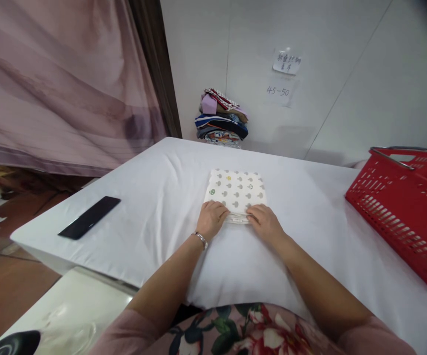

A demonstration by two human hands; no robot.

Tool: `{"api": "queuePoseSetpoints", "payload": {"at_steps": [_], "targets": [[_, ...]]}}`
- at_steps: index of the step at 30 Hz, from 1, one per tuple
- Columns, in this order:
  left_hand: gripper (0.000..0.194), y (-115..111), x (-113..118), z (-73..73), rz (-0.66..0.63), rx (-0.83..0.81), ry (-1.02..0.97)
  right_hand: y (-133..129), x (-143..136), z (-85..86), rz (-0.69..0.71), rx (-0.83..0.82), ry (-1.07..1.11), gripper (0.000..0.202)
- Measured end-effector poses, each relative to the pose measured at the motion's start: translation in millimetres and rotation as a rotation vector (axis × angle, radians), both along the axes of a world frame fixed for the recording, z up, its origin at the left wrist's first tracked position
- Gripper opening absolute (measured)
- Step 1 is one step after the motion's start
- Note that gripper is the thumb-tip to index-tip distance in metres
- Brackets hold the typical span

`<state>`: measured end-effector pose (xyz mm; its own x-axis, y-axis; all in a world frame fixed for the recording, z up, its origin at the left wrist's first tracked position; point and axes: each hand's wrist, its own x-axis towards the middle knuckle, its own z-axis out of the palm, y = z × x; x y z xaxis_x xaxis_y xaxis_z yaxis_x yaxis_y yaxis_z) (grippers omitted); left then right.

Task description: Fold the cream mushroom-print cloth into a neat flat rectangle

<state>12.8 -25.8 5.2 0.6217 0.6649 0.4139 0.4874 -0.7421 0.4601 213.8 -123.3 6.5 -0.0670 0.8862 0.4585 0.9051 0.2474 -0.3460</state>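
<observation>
A folded white cloth (237, 190) printed with grey tree-like shapes and a few green and yellow marks lies flat on the white-covered table (298, 197). Several layers show at its near edge. My left hand (213, 217) grips the near left corner, fingers curled over the top and thumb at the edge. At the near right corner my right hand (265, 222) pinches the layers the same way. The undersides of both hands' grips are hidden.
A dark flat phone-like slab (89, 218) lies on the table's left. To the right stands a red plastic basket (405, 212) with a metal handle. Folded fabrics (221, 118) are stacked beyond the far edge by the wall. A white surface (76, 305) adjoins at lower left.
</observation>
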Motion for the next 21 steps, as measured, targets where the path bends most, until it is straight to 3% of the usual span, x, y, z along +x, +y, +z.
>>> {"api": "queuePoseSetpoints", "payload": {"at_steps": [7, 21], "targets": [[0.024, -0.9, -0.7, -0.2, -0.003, 0.029, -0.018, 4.1, -4.4, 3.3, -0.024, -0.053, -0.114, 0.019], [0.012, -0.9, 0.4, -4.8, 0.001, 0.105, -0.035, 3.1, -5.9, -0.4, -0.044, 0.022, -0.021, 0.019]]}}
